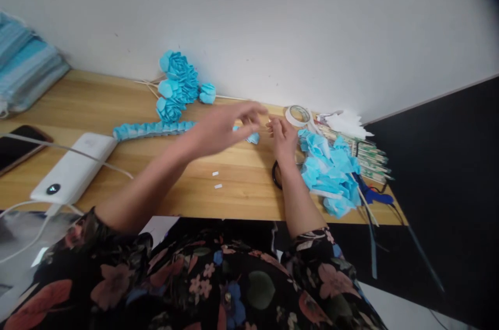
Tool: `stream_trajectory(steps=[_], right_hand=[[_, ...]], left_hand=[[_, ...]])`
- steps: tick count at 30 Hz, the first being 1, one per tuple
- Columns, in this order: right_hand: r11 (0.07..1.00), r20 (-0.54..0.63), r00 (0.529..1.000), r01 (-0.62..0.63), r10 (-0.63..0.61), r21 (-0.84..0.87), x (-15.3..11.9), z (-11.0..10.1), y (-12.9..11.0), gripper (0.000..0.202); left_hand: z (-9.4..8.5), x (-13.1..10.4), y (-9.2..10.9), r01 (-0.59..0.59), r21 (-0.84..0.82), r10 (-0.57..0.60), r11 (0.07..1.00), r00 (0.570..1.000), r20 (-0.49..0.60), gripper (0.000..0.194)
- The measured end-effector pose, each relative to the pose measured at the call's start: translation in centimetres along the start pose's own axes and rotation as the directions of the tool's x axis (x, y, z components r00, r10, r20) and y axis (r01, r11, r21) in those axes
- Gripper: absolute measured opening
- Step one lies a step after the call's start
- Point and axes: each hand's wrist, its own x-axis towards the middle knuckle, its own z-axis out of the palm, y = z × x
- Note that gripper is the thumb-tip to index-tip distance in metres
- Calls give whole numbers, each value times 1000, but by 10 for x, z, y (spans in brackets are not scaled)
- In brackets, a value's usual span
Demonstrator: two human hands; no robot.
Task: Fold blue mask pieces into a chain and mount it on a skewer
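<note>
My left hand [234, 123] hovers over the back of the table, thumb and fingers apart and curved, with nothing visible between them. Just right of it, my right hand [283, 136] is closed in a pinch; a tiny pale bit shows at its fingertips, too small to name. A small blue paper piece [253, 137] lies below the left fingers, partly hidden. Two small white strips [217, 180] rest on the wood in front. Beyond the left forearm runs a gathered blue paper strip [152, 131], its right end hidden by the hand.
Blue paper flowers [177, 83] on sticks lie near the wall. At right are a tape roll [298, 115], crumpled blue paper [329, 169], wrapped sticks [372, 161] and a blue-handled tool [374, 196]. A white power bank [78, 163], cables and a phone [21, 148] occupy the left.
</note>
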Motion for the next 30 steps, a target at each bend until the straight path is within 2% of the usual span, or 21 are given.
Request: stream_trajectory(steps=[2, 3, 5, 6, 7, 9, 11, 12, 14, 16, 18, 21, 24, 26, 28, 30], right_hand=[[1000, 85, 996, 0, -3, 29, -4, 5, -7, 32], [999, 134, 991, 0, -5, 39, -8, 7, -12, 31], [998, 265, 963, 37, -46, 41, -19, 12, -24, 26], [996, 348, 933, 82, -88, 32, -26, 13, -31, 22], [987, 446, 882, 160, -149, 13, -34, 13, -37, 19], [952, 616, 749, 307, -244, 3, -52, 11, -46, 21], [921, 722, 635, 388, -274, 8, -70, 8, -48, 36], [908, 757, 592, 419, -277, 5, -79, 7, -46, 45], [881, 788, 551, 472, -275, -22, -94, 6, -41, 57], [855, 779, 556, 516, -289, -51, -105, 9, -34, 63], [839, 750, 585, 538, -309, -73, -110, 18, -29, 63], [848, 699, 636, 524, -325, -82, -107, 39, -27, 57], [887, 622, 718, 455, -313, -79, -99, 59, -26, 47], [930, 568, 773, 365, -283, -33, -96, 67, -26, 41], [977, 496, 842, 196, -212, 85, -96, 70, -26, 37], [971, 422, 901, 2, -105, 238, -98, 68, -26, 43]], left_hand=[[8, -41, 20, -10, -47, 20, 999, 976, 218, 22], [12, -62, 25, -6, -112, 45, 994, 936, 349, 24], [21, -99, 24, 58, -252, 95, 966, 828, 552, 29], [25, -116, 20, 101, -291, 94, 951, 805, 586, 31], [28, -131, 15, 153, -309, 61, 939, 808, 586, 31], [37, -156, 4, 253, -380, -3, 890, 836, 549, 29], [50, -178, -5, 365, -505, -67, 782, 855, 514, 28], [58, -188, -8, 412, -554, -135, 723, 871, 472, 29], [80, -204, -17, 500, -625, -270, 600, 861, 430, 33], [103, -218, -27, 547, -687, -355, 479, 836, 418, 38], [124, -227, -40, 581, -738, -417, 344, 798, 434, 44], [141, -235, -54, 598, -765, -489, 241, 756, 436, 51], [144, -237, -59, 592, -778, -523, 211, 741, 422, 52], [144, -238, -58, 593, -779, -521, 205, 740, 426, 51], [143, -242, -57, 592, -774, -510, 224, 748, 424, 50], [144, -248, -57, 582, -772, -509, 254, 759, 405, 48]])
